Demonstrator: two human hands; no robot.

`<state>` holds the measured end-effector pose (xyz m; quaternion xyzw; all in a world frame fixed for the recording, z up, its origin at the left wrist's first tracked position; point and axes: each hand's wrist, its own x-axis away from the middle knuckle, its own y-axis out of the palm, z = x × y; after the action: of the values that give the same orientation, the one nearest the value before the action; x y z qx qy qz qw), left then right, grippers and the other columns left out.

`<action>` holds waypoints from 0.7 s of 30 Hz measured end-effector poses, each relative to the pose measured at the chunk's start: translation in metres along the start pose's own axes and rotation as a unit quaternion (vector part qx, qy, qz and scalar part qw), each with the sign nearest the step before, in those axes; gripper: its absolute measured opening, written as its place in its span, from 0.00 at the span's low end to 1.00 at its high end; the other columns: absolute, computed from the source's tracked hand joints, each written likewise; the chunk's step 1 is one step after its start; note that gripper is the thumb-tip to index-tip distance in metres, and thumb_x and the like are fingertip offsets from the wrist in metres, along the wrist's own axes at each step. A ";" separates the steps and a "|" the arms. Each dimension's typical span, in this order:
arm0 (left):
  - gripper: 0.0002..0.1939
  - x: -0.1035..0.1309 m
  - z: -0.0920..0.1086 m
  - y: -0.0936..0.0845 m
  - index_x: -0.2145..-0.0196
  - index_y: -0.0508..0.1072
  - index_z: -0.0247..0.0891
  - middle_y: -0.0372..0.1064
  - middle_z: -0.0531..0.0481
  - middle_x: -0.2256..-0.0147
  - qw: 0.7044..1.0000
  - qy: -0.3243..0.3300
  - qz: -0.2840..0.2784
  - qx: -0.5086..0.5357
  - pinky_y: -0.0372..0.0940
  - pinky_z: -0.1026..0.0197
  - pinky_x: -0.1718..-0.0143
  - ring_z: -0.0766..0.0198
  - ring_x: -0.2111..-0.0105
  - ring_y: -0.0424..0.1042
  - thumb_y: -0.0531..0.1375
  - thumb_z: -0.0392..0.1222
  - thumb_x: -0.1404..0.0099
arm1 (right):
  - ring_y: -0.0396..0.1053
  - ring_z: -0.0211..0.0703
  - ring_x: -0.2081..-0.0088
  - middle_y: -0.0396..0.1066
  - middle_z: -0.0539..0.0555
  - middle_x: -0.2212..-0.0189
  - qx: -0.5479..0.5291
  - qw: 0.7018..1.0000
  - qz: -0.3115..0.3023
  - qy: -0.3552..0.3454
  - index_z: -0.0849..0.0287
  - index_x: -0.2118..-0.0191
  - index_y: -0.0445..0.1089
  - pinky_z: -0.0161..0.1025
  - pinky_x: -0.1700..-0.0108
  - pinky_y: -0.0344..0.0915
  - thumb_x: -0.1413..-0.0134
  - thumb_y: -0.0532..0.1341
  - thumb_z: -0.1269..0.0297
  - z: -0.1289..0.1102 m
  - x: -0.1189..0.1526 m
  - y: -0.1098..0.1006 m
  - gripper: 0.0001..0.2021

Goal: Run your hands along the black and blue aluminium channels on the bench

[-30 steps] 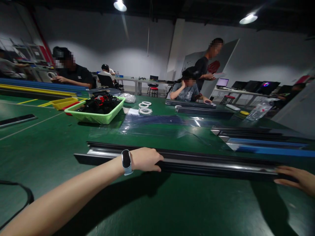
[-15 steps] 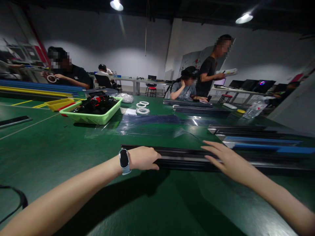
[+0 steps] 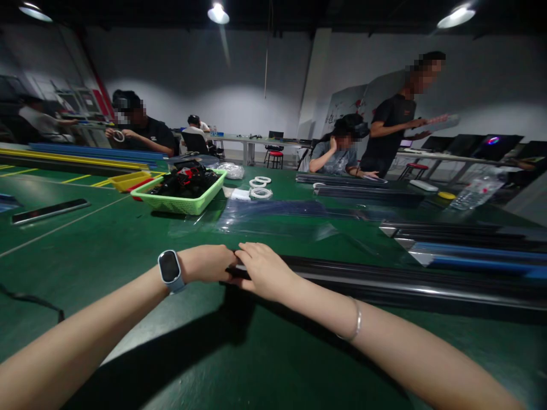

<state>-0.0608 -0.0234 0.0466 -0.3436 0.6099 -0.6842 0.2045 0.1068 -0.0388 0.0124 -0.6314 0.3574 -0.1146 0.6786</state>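
A bundle of long black profile strips [image 3: 376, 283] lies across the table in front of me and runs off to the right. At its left end my left hand [image 3: 209, 263], with a watch on the wrist, closes on the strip ends; its fingertips are partly hidden. My right hand [image 3: 264, 270] lies right beside it, fingers over the top and thumb on the near side of the strips. The two hands almost touch.
Beyond the strips lie clear plastic bags [image 3: 273, 216], white tape rings [image 3: 260, 192] and a green basket [image 3: 183, 203] of black and red parts. Blue and black profiles in wrapping [image 3: 474, 256] are at right, with a plastic bottle [image 3: 478, 188]. Co-workers [image 3: 342, 145] are across the table.
My right hand has moved left along the strips until beside my left hand and has closed over them. My left hand has shifted left to the strip ends. The view has turned left.
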 end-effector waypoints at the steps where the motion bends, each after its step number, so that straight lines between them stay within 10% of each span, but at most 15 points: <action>1: 0.11 0.005 -0.006 0.000 0.70 0.71 0.36 0.71 0.48 0.72 1.000 -0.010 -0.010 -0.010 0.58 0.67 0.74 0.65 0.75 0.68 0.56 0.46 0.44 | 0.55 0.51 0.49 0.59 0.64 0.50 0.002 1.000 0.006 0.003 0.64 0.52 0.58 0.47 0.49 0.52 0.54 0.58 0.54 -0.004 -0.008 0.006 0.25; 10: 0.10 0.010 -0.006 0.010 0.68 0.70 0.33 0.71 0.46 0.71 0.999 -0.031 -0.011 -0.040 0.57 0.66 0.76 0.64 0.75 0.68 0.53 0.42 0.43 | 0.61 0.47 0.61 0.64 0.57 0.62 0.063 0.997 0.007 0.033 0.60 0.54 0.57 0.43 0.61 0.58 0.54 0.59 0.52 -0.013 -0.010 0.017 0.24; 21: 0.13 -0.002 0.052 0.002 0.62 0.69 0.38 0.70 0.47 0.68 0.997 0.063 0.046 -0.005 0.61 0.61 0.70 0.58 0.68 0.70 0.52 0.48 0.40 | 0.57 0.50 0.49 0.58 0.59 0.47 0.045 0.996 -0.057 0.057 0.58 0.42 0.48 0.46 0.50 0.57 0.52 0.57 0.51 0.036 0.085 -0.034 0.34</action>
<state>-0.0226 -0.0584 0.0453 -0.2723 0.6406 -0.6910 0.1950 0.2005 -0.0689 0.0139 -0.6120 0.3532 -0.2049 0.6773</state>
